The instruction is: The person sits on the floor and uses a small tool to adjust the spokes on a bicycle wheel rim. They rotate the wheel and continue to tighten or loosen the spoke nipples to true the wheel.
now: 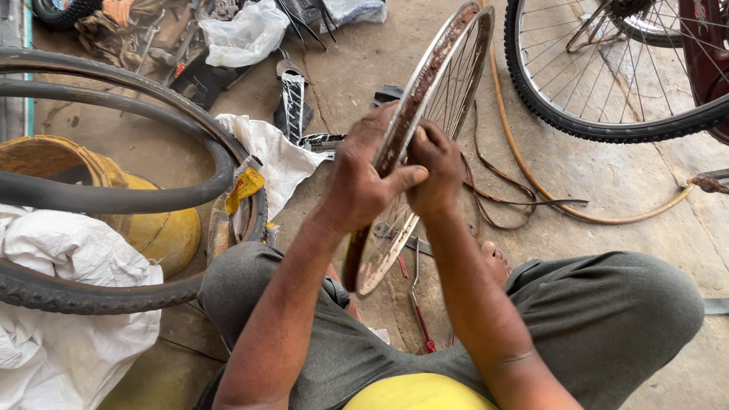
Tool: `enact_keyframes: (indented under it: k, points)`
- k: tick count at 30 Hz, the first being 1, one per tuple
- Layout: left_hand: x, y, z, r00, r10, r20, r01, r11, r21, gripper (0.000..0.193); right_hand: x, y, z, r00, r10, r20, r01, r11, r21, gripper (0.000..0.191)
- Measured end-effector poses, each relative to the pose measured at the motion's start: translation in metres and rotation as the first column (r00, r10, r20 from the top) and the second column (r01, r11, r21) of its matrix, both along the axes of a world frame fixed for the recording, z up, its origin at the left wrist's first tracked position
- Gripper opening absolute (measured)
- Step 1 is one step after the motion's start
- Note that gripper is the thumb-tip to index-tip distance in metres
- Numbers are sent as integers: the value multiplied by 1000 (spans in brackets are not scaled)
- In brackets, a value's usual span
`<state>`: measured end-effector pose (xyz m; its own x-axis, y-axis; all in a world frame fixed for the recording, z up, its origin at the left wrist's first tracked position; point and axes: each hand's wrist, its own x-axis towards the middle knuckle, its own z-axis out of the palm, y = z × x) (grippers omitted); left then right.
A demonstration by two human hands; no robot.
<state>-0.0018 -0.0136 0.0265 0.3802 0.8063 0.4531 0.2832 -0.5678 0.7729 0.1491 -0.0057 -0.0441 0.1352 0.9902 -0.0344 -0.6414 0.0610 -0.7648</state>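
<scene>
Hands are meeting at the middle of the scene on a bare, rusty spoked bicycle rim (425, 114), which is standing on edge between the person's knees and leaning away, so its inner channel is facing up to them; the left hand (361, 178) is wrapping the rim's left side, fingers curled, thumb stretched across; the right hand (437, 171) is closing over the channel, fingers pressed together, though whether they are pinching anything is hidden; a black rubber tyre (114, 190) is lying left on a yellow tub (163, 235); a red-handled tool (420, 315) is lying near, under the rim.
</scene>
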Motion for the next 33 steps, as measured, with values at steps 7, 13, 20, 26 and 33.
enact_keyframes:
  k: [7,13,20,26,33]
  points:
    - [-7,0,4,1000,-1,1,1,1000,-31,73,-13,-11,-23,984,-175,44,144,907,395,10]
    - [-10,5,-2,1000,21,-16,-20,1000,5,65,-21,-3,-32,978,-187,98,108,842,528,10]
    - [-26,10,-2,999,38,19,-38,999,11,49,-14,6,-32,915,-113,388,-60,912,407,16]
    - [-16,4,-3,998,62,12,-62,998,-13,64,24,9,0,866,186,464,-377,853,362,41]
    - [-9,4,2,999,54,0,-54,998,32,72,38,6,23,631,257,732,-390,921,12,52]
